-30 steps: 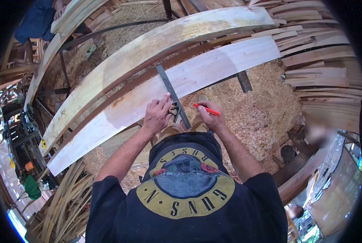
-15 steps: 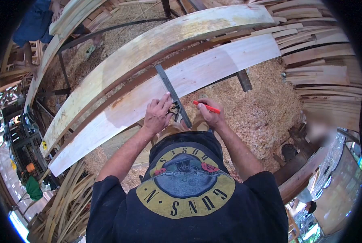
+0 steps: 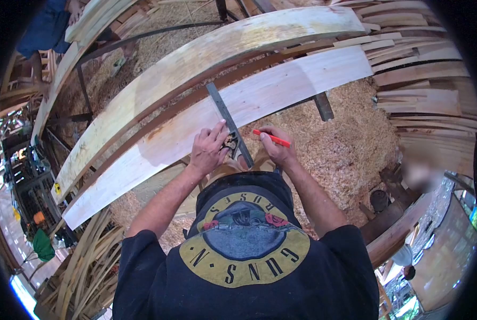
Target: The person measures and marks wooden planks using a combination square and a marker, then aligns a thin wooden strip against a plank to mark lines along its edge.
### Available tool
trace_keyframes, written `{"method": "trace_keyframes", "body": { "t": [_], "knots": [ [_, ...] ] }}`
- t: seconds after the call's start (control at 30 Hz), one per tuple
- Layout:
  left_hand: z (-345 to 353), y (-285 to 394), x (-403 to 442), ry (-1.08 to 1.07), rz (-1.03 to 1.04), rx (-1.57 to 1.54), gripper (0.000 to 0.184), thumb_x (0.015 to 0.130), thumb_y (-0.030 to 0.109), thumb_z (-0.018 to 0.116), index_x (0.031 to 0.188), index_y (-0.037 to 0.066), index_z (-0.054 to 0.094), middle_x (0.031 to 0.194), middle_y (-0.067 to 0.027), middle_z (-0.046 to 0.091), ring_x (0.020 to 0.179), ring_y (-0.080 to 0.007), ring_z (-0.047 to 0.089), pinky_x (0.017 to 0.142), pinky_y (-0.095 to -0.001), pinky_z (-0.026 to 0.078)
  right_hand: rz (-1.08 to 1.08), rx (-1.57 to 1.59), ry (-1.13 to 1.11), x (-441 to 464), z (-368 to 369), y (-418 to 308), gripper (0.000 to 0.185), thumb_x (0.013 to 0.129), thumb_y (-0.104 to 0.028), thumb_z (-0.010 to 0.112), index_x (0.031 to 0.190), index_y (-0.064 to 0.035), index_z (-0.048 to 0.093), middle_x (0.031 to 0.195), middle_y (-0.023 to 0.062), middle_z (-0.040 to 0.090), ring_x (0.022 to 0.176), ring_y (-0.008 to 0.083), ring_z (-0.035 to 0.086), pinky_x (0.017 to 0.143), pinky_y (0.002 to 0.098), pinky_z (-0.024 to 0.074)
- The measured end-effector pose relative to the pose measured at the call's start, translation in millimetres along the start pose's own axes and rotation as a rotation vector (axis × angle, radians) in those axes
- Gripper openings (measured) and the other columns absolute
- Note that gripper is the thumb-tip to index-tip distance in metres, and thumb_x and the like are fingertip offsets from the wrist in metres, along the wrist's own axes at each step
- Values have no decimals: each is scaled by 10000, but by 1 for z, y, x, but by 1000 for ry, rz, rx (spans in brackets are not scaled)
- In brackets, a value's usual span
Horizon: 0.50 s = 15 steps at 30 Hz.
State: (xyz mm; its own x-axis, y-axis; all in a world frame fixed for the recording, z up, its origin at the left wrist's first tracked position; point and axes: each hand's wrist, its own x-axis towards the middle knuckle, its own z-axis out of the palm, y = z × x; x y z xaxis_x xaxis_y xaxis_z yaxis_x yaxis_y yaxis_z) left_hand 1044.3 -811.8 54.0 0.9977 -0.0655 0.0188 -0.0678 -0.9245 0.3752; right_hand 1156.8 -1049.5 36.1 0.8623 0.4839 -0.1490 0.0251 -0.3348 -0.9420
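Note:
A pale board lies across in front of me, with a combination square set crosswise over it. The blade reaches past the far edge and the dark head sits by the near edge. My left hand is closed around the head, fingertips at the blade. To the right of the square, my right hand grips a red pencil, its tip pointing left toward the blade but apart from it. Whether it is a pencil or a marker is hard to make out.
A thicker curved timber runs behind the board. Wood shavings cover the ground. Planks are stacked at the right, and thin strips lie at lower left. Another person stands at upper left.
Very little differs. The pencil and my right hand have shifted slightly, while the left hand keeps its place on the square. The whole view has moved a touch.

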Motion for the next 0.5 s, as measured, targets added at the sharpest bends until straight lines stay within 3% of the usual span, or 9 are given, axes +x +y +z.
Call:
{"method": "trace_keyframes", "body": {
  "t": [0.27, 0.5],
  "knots": [
    [-4, 1, 2, -10, -5, -1, 707, 687, 226, 833, 1343, 136, 584, 1466, -73, 513, 998, -275, 567, 822, -420, 492, -48, -3, -2, 9, 1, -15, 199, 918, -158, 640, 1034, -18, 719, 914, 156, 728, 820, 279, 717, 731, 385, 563],
    [-7, 1, 7, -48, -11, 18, 724, 659, 199, 848, 1343, 155, 618, 1441, -79, 523, 1005, -295, 575, 840, -439, 501, -308, -26, 129, 42, 23, -28, 199, 881, -86, 676, 1073, -48, 718, 954, 145, 734, 840, 313, 699, 755, 403, 558]
  ]
}}
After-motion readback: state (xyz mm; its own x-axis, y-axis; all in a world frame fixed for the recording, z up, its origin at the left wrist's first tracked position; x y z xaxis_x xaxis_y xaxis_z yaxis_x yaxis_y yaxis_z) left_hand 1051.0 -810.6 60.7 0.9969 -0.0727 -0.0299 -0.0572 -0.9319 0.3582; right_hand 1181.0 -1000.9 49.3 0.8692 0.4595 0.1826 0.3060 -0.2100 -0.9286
